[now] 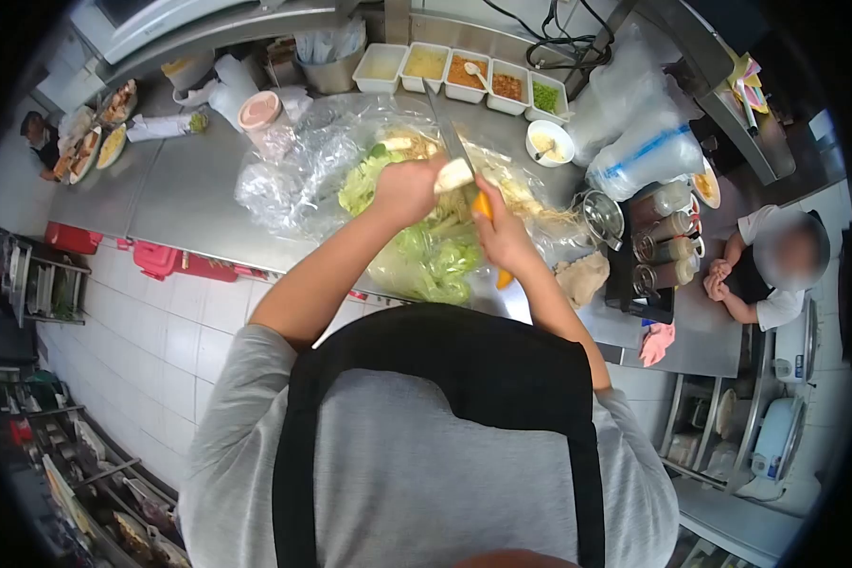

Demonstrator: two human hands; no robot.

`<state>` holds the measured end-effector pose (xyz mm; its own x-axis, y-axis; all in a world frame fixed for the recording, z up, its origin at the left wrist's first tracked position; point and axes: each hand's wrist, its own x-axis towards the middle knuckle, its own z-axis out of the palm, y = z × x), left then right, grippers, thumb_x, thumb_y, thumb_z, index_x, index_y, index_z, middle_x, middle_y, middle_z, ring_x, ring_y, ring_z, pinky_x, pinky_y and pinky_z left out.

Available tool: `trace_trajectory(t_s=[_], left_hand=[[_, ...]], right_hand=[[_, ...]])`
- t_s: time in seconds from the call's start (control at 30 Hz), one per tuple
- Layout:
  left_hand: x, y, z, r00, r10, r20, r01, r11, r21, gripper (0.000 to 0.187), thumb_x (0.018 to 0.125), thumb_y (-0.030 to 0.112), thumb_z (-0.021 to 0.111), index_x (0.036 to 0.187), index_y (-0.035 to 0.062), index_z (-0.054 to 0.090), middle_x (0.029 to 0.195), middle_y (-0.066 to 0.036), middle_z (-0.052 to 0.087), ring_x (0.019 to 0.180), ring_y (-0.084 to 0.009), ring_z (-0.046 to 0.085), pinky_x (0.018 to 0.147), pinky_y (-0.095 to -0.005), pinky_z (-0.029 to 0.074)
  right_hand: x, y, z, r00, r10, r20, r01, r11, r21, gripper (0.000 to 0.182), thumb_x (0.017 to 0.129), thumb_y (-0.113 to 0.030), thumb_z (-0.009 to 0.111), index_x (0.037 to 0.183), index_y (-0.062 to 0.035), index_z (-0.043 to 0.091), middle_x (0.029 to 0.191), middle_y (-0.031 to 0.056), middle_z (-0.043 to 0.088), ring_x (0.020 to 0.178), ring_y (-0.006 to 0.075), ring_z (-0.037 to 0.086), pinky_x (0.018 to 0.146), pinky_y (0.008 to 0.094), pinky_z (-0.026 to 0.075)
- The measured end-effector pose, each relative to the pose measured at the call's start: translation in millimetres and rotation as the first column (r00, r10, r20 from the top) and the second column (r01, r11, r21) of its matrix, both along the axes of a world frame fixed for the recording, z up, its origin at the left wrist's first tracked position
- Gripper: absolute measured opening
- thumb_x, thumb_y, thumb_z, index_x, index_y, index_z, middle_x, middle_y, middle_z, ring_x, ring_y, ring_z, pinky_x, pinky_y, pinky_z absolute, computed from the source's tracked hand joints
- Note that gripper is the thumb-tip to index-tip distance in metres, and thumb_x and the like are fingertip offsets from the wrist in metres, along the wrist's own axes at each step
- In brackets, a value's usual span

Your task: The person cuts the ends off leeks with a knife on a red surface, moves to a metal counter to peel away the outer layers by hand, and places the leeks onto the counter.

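Note:
My left hand is closed around a pale, whitish vegetable piece. In my right hand is a knife with an orange handle, its long blade pointing up and away, right beside the pale piece. Below both hands, clear plastic bags lie spread over the counter. Leafy green lettuce shows on and in them, with more leaves by my left wrist. Thin pale stalks or roots lie to the right of the blade.
White tubs of toppings line the back. A white bowl stands right of them, near bagged goods. Bottles in a black caddy stand at right; beyond it is another person. A pink-lidded tub sits left.

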<state>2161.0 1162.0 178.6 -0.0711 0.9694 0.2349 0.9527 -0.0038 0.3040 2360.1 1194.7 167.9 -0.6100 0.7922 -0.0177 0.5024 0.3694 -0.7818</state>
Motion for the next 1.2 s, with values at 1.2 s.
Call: trace_trajectory(t_s=[1.2], left_hand=[[-42, -50, -20, 0.981, -0.064, 0.185, 0.005, 0.954, 0.301, 0.028, 0.076, 0.016, 0.071, 0.1, 0.0038, 0.061, 0.103, -0.015, 0.061, 0.098, -0.0288, 0.058, 0.086, -0.0366, 0.047]], right_hand=[[-65, 57, 50, 0.975, 0.004, -0.224, 0.095, 0.897, 0.431, 0.042, 0.063, -0.027, 0.08, 0.095, -0.007, 0.061, 0.085, 0.0106, 0.064, 0.079, 0.0293, 0.058, 0.071, 0.0365, 0.047]])
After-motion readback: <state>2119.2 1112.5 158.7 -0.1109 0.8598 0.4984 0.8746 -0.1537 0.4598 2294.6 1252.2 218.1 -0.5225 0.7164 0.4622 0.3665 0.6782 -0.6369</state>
